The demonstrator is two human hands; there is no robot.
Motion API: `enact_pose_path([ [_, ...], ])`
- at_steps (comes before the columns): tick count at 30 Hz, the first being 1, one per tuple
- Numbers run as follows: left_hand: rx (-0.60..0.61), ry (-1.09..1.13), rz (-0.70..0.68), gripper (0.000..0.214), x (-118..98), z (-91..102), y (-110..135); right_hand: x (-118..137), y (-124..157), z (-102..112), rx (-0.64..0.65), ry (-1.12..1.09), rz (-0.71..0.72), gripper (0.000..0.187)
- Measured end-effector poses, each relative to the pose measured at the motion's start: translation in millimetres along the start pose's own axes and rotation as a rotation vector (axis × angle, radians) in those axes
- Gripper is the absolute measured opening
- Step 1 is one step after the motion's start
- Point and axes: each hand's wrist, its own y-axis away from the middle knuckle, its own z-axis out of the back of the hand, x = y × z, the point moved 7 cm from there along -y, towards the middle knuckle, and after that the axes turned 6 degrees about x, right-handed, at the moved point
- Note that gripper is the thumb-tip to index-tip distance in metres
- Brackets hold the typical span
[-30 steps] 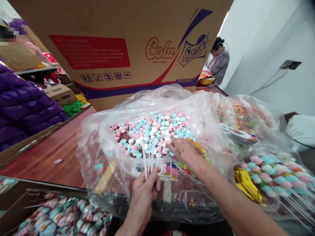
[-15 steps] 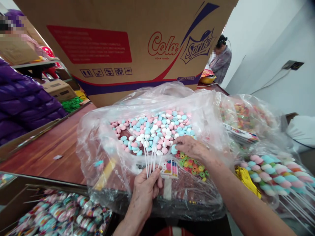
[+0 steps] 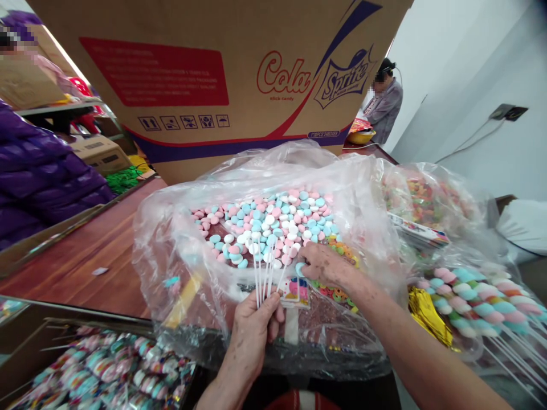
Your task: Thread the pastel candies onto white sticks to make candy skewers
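My left hand [image 3: 258, 322] is closed round several thin white sticks [image 3: 265, 273], which fan upward. Just to their right, my right hand [image 3: 320, 265] pinches a light blue marshmallow [image 3: 300, 269] between its fingertips. Beyond both hands, a pile of pink, blue and white round marshmallows [image 3: 273, 222] lies in a large clear plastic bag [image 3: 171, 210]. Ring-shaped gummy candies [image 3: 342, 250] in yellow, green and red are partly covered by my right hand and forearm. Printed cards [image 3: 294, 290] lie behind the sticks.
A big cardboard box [image 3: 171, 68] stands behind the bag. Finished marshmallow skewers [image 3: 482, 302] and gold ties [image 3: 431, 319] lie at right, below bagged gummies [image 3: 427, 193]. Wrapped skewers fill a carton [image 3: 115, 370] at lower left. A co-worker [image 3: 387, 102] stands at the back right.
My right hand has moved slightly left, bringing the blue marshmallow closer to the sticks. More of the gummy rings show above my hand. My left hand stays nearly in place.
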Motion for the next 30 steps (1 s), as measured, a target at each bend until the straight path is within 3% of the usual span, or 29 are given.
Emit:
enact_pose_path([
  [6, -0.017, -0.009, 0.033, 0.038, 1.1, -1.2, 0.2, 8.3, 15.1, -12.7, -0.147, -0.064, 0.033, 0.028],
  [10, -0.023, -0.058, 0.033, 0.039, 3.6, -0.1, 0.5, -16.8, 20.7, -8.5, -0.344, -0.559, -0.010, 0.024],
  [13, -0.001, -0.147, 0.005, 0.037, 6.5, 0.4, -0.7, -32.5, 24.5, -5.4, -0.399, -0.938, -0.028, 0.024],
  [19, -0.008, -0.302, -0.061, 0.034, 9.3, 1.7, -3.8, -34.6, 29.4, -4.6, -0.415, -1.287, -0.050, 0.027],
  [25, 0.018, -0.412, -0.092, 0.030, 7.3, 1.2, -5.4, -37.1, 22.4, -12.9, -0.431, -1.445, 0.013, 0.031],
  [30, 0.004, -0.442, -0.097, 0.029, 5.0, 2.5, -5.1, -39.0, 21.7, -12.5, -0.449, -1.415, 0.059, 0.035],
])
